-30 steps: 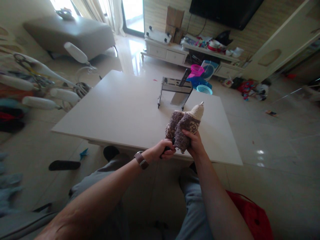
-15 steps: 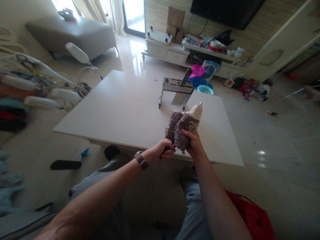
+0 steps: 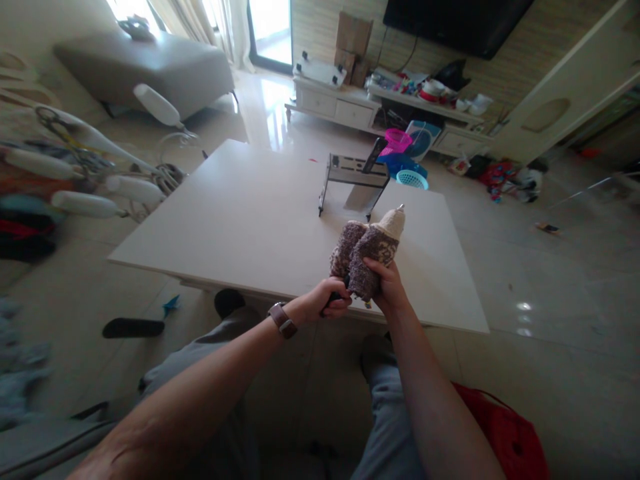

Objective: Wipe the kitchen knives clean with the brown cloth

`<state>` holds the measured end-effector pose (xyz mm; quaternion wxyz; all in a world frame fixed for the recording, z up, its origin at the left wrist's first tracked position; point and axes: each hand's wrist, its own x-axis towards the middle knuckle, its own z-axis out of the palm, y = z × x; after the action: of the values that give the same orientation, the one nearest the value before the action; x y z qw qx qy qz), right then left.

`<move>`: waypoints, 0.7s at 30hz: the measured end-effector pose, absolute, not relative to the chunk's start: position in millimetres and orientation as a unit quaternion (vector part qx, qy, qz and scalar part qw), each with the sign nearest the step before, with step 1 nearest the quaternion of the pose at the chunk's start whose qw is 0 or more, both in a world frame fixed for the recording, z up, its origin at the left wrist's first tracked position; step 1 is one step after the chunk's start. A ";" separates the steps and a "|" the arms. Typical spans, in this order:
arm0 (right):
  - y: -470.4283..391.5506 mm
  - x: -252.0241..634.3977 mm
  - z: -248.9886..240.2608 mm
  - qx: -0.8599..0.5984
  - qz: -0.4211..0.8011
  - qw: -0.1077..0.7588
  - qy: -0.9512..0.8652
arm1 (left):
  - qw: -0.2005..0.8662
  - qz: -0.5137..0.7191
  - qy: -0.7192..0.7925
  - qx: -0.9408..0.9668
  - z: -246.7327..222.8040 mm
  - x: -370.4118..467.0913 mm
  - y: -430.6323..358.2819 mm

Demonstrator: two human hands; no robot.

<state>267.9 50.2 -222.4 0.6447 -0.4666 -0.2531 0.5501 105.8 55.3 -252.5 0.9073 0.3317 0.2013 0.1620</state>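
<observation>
We see a black television (image 3: pixel 457 27) on the wall (image 3: pixel 505 73), cardboard (image 3: pixel 353 33) standing on a white cabinet (image 3: pixel 320 105), and a pink basket (image 3: pixel 397 140) near a turquoise basket (image 3: pixel 413 179).

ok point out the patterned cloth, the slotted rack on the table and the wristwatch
patterned cloth (image 3: pixel 363 268): head view, on its brown fold
slotted rack (image 3: pixel 351 168): head view, on its top bar
wristwatch (image 3: pixel 281 317): head view, on its brown strap

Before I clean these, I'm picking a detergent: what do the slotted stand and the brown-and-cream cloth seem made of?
Slotted stand: probably metal, satin, from its gray sheen; plastic parts possible.
Cloth: textile, matte and fluffy, from its nubby pile and soft folds; fiber unclear.
</observation>
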 end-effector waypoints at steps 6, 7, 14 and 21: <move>49.5 268.2 -217.3 -0.464 0.549 0.646 -0.256 | 0.908 0.158 0.197 0.335 -250.2 107.8 55.0; 49.7 268.2 -217.4 -0.463 0.548 0.647 -0.256 | 0.908 0.157 0.197 0.336 -249.8 107.8 55.1; 49.8 268.1 -220.2 -0.473 0.547 0.644 -0.250 | 0.905 0.152 0.200 0.344 -248.7 106.3 55.2; 49.6 268.9 -219.8 -0.477 0.545 0.642 -0.250 | 0.905 0.151 0.198 0.345 -249.3 107.4 55.5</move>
<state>268.9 49.6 -219.8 0.6424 -0.4772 -0.2501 0.5450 107.4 55.5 -249.3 0.9049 0.3454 0.1978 0.1506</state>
